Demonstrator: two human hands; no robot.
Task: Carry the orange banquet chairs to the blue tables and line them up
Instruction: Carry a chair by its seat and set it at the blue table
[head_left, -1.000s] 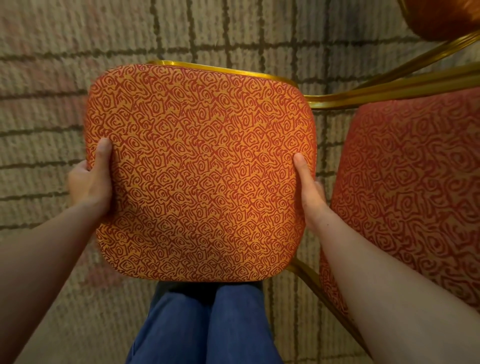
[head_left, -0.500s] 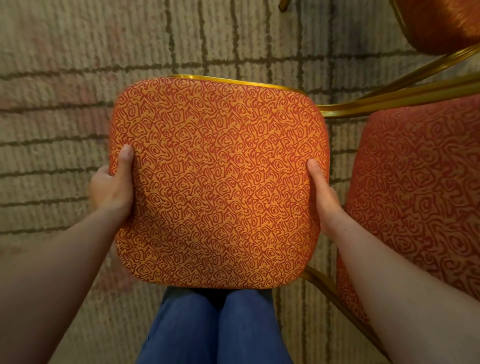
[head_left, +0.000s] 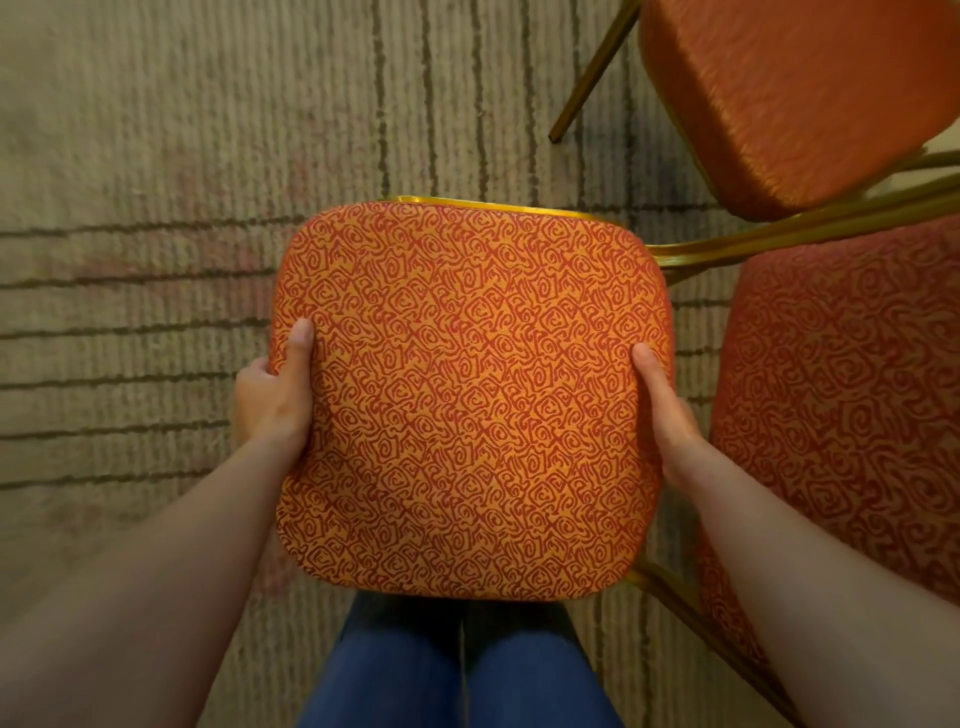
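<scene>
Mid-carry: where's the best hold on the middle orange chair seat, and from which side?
Grip the seat by its two side edges, about midway, reaching from the near edge, as the left hand and right hand do, thumbs on top. The pad is flat and wide, and the gold frame rims the far edge.

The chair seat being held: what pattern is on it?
The seat is orange with dark red swirls, clearest in the head view.
</scene>
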